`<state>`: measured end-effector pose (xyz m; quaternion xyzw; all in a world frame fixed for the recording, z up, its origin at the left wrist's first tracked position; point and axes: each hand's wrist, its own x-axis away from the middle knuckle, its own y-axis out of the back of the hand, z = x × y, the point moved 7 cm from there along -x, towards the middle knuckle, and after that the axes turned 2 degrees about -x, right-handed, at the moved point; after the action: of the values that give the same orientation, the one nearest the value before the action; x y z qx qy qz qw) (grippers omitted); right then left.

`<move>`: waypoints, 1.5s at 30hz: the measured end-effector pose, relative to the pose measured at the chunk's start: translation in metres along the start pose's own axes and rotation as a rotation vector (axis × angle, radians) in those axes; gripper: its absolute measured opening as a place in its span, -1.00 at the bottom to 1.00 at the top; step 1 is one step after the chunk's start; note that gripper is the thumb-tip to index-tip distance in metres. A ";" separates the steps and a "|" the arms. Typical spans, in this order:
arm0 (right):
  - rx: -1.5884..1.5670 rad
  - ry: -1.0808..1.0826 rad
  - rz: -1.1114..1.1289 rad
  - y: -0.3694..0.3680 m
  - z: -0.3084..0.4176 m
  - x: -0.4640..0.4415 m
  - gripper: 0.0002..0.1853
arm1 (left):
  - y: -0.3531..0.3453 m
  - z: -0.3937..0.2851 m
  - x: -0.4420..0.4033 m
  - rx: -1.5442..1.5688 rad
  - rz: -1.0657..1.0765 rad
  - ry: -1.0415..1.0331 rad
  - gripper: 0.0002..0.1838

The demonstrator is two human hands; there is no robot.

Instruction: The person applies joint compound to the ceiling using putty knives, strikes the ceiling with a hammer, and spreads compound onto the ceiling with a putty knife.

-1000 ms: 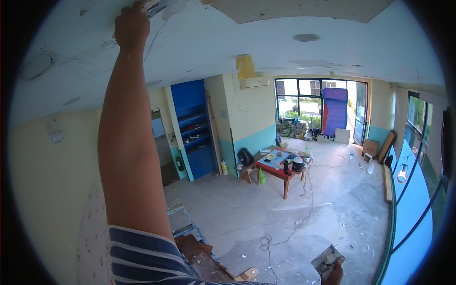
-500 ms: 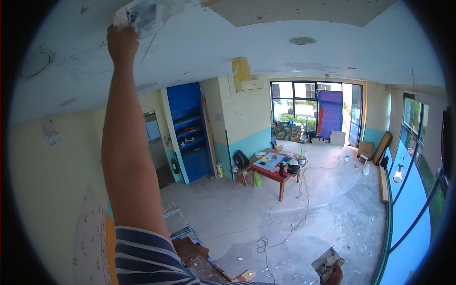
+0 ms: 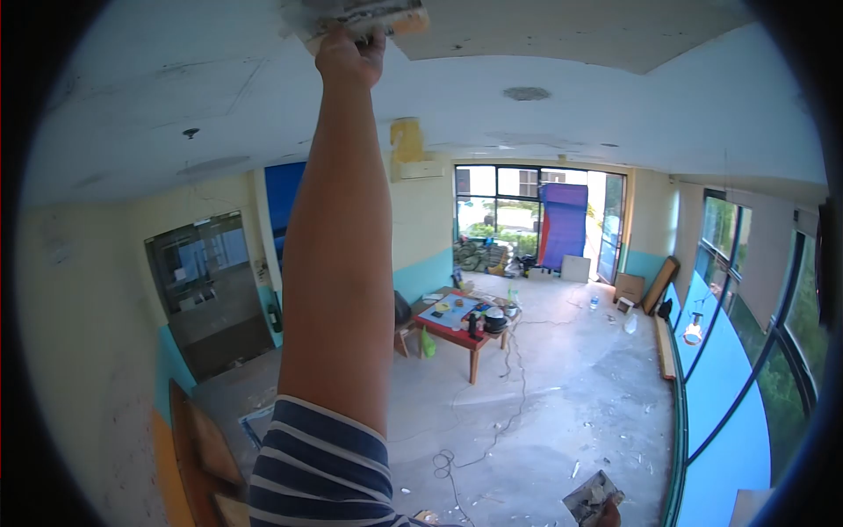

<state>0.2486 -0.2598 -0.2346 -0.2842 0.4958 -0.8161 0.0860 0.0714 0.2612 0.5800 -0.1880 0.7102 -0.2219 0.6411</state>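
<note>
My left hand (image 3: 351,57) is raised overhead on an outstretched arm with a striped sleeve. Its fingers are closed on a wide putty knife (image 3: 351,16), smeared grey and white and blurred, against the ceiling (image 3: 474,97). Beside the blade lies a beige bare patch (image 3: 571,35) in the white ceiling surface. Low at the right edge of my body, my right hand (image 3: 609,516) shows only in part. It grips a flat squarish plate (image 3: 590,499) with dark grey and pale smears on it; its handle is hidden.
A red-edged table (image 3: 452,334) stands on the dusty concrete floor, loaded with bottles and tools. A cable (image 3: 518,395) trails from it across the floor. Boards (image 3: 198,430) lean at lower left. Windows (image 3: 746,290) and a hanging lit lamp (image 3: 693,332) line the right.
My left hand has swept the putty knife rightward along the ceiling, up to the beige patch. The view has turned left, showing the glazed door. My right hand still holds the plate low.
</note>
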 end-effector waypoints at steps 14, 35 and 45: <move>0.052 0.173 0.040 0.060 0.044 0.028 -0.61 | -0.034 0.086 -0.044 0.020 0.034 0.236 -0.72; 0.915 0.433 0.059 0.026 0.037 0.009 -0.62 | -0.012 -0.144 0.030 -2.245 -0.289 -1.128 -0.57; 0.946 0.417 0.222 -0.003 0.017 0.001 -0.60 | -0.076 -0.173 0.029 -2.343 -0.149 -1.520 -0.67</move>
<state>0.2572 -0.2714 -0.2254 0.0084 0.1069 -0.9758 0.1903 -0.1052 0.1955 0.6123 -0.7173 -0.0483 0.6152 0.3234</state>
